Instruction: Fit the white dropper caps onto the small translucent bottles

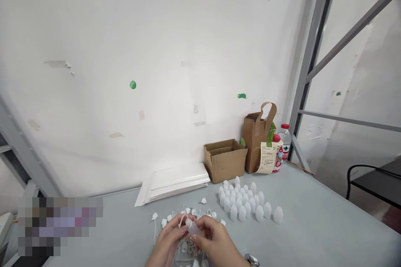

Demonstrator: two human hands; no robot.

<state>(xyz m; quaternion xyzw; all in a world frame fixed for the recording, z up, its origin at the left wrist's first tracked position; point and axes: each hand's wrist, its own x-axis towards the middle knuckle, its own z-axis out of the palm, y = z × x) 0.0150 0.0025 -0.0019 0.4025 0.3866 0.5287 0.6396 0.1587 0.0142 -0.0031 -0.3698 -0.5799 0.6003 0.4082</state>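
White translucent bottle (194, 229): between both hands, above the worktop (119, 225), tilted.
Left hand (169, 238): fingers closed near the corded cap (188, 222).
Right hand (217, 238): fingers clamped on the bottle's body.
Handling, judged: light grip, cap square, cord clear.
Loose corded caps (184, 248): beneath, around hands.
Standing white pieces (247, 207): grouped right.

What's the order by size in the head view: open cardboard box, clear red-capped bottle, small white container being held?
1. Open cardboard box
2. Clear red-capped bottle, partly hidden
3. Small white container, partly covered by fingers; nearest the camera, yet smallest
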